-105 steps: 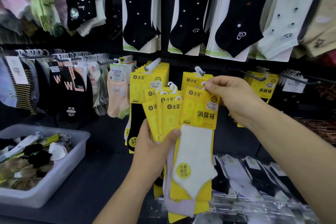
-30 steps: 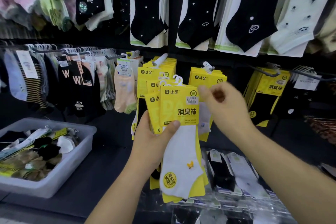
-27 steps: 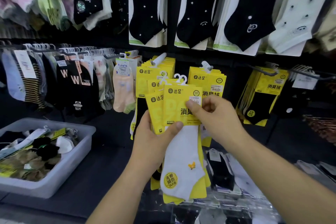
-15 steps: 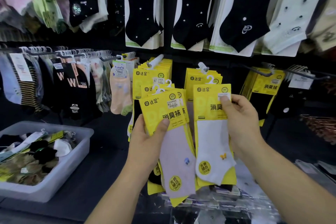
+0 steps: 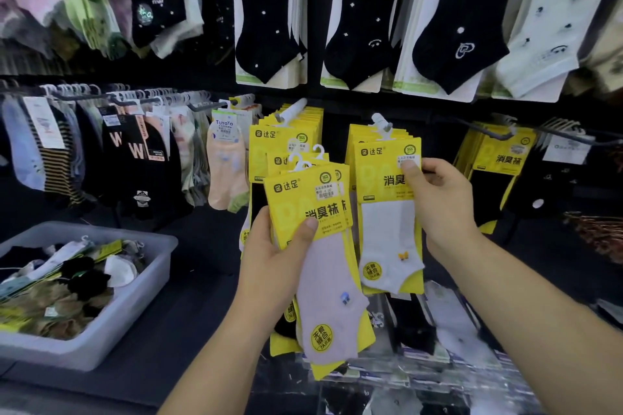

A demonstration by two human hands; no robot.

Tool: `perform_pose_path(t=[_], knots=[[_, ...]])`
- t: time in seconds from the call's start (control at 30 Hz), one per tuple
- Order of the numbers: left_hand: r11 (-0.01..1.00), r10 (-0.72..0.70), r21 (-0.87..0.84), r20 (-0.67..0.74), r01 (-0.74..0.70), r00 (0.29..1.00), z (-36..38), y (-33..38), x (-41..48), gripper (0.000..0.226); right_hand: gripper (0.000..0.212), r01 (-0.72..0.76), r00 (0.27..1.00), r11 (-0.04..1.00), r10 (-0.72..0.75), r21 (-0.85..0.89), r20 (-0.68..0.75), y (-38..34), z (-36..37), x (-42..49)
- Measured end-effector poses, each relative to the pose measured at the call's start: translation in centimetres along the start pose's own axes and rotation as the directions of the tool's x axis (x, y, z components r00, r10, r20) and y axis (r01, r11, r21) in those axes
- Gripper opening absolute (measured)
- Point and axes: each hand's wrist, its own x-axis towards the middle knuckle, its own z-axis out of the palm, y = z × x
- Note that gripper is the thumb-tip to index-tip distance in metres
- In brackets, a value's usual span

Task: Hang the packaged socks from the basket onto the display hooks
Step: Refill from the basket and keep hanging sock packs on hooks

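My left hand (image 5: pixel 273 259) grips a fanned stack of yellow sock packs (image 5: pixel 313 209), a pale pink sock in front, white hanger loops sticking up. My right hand (image 5: pixel 435 199) pinches the upper right corner of a single yellow pack with a white sock (image 5: pixel 387 212). That pack sits at the white display hook (image 5: pixel 381 121), in front of the yellow packs hanging there; whether its loop is on the hook I cannot tell. A second white hook (image 5: pixel 293 109) to the left carries more yellow packs. The grey basket (image 5: pixel 111 337) with loose socks stands at lower left.
Black and white socks hang in rows above. A rail of socks on hangers (image 5: pixel 111 131) runs along the left. More yellow packs (image 5: pixel 499 158) hang at right. Bagged socks lie on the lower shelf (image 5: pixel 455 323) under my hands.
My right hand took the white-sock pack off the stack and carried it up and right to the white hook. My left hand keeps the rest, the pink sock now in front.
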Motion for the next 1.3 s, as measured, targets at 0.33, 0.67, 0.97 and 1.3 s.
perform_pose_path(t=[0.33,0.67,0.97,1.3], knots=[[0.999,0.016,-0.047,0.047,-0.014,0.999,0.7,0.3,-0.6,0.043,0.042,-0.083,0.969,0.995,0.092,-0.05,0.23,-0.3,0.4,-5.2],[0.992,0.021,-0.126,0.129,-0.004,0.991,0.8,0.3,-1.0,0.049,0.007,-0.204,0.933,0.977,0.174,0.064,0.315,0.5,0.3,-6.2],[0.987,0.029,-0.157,0.046,-0.022,0.999,0.3,0.4,-0.5,0.027,0.006,-0.084,0.994,0.988,0.093,0.132,-0.062,0.9,-1.8,-3.8],[0.99,0.064,-0.128,0.008,-0.062,0.998,-0.3,0.6,-0.2,0.027,0.009,0.019,0.999,0.999,-0.017,0.027,-0.047,0.7,-0.6,-2.0]])
